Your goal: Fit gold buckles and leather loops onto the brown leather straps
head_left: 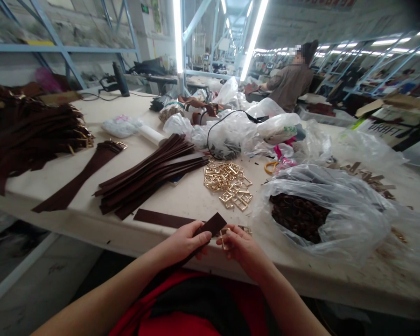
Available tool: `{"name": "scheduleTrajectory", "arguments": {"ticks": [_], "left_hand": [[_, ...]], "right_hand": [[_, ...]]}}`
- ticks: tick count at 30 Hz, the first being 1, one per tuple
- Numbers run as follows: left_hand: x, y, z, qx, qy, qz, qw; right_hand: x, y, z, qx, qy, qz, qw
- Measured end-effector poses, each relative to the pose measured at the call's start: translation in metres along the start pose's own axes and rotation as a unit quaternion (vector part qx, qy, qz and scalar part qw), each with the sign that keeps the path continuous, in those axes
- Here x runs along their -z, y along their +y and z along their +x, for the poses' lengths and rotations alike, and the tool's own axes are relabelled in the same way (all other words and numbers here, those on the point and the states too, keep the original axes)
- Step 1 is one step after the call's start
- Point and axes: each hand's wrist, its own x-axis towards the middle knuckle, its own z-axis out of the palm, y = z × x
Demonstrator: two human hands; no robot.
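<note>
My left hand [187, 241] is closed around a dark brown leather strap [214, 225], whose squared end points up and to the right. Pinched in the fingers of my right hand [238, 242] is a gold buckle [222, 240], right beside the strap's end. Behind my hands another brown strap [161, 218] lies flat along the table, with a buckle partly hidden near my right fingers. A loose heap of gold buckles [229, 182] sits just beyond. To its left is a fanned stack of brown straps [147, 175].
A clear plastic bag [350, 200] of small dark brown pieces lies on the right. Buckled straps [87, 170] and a big strap pile [31, 130] occupy the left. Plastic bags [231, 126] crowd the table's middle, near yellow-handled scissors [271, 167]. A person [294, 77] works beyond.
</note>
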Motion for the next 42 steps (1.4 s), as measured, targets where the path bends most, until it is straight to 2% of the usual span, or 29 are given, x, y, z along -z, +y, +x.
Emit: {"name": "scheduleTrajectory", "arguments": {"ticks": [3, 10, 17, 20, 23, 25, 28, 35, 38, 42], "left_hand": [[0.002, 0.002, 0.0, 0.004, 0.007, 0.002, 1.0], [-0.003, 0.004, 0.002, 0.005, -0.024, -0.031, 0.999], [0.0, 0.0, 0.005, -0.007, -0.01, -0.024, 1.0], [0.005, 0.002, 0.002, -0.003, -0.004, -0.008, 1.0], [0.011, 0.001, -0.003, 0.028, 0.007, 0.027, 0.999], [0.013, -0.002, -0.008, 0.058, -0.006, 0.042, 0.997], [0.009, -0.005, -0.012, 0.074, -0.033, 0.051, 0.995], [-0.001, 0.011, -0.015, 0.013, -0.138, 0.021, 0.99], [-0.001, 0.014, -0.018, 0.016, -0.136, 0.008, 0.991], [-0.002, 0.01, -0.019, 0.05, -0.129, 0.006, 0.99]], "right_hand": [[-0.002, 0.001, 0.0, -0.014, -0.015, 0.009, 1.0], [-0.008, 0.014, 0.004, 0.023, -0.035, -0.113, 0.993], [-0.015, 0.016, -0.005, 0.002, -0.077, -0.008, 0.997], [-0.012, 0.02, -0.002, 0.027, -0.056, -0.017, 0.998], [-0.008, 0.022, 0.0, 0.065, -0.006, -0.011, 0.998], [-0.007, 0.021, -0.001, 0.095, 0.018, 0.0, 0.995], [-0.008, 0.018, -0.005, 0.128, 0.023, 0.026, 0.991], [-0.015, 0.018, -0.017, 0.083, -0.023, 0.016, 0.996], [-0.016, 0.021, -0.017, 0.072, -0.021, -0.001, 0.997], [-0.015, 0.023, -0.012, 0.085, 0.0, 0.018, 0.996]]}}
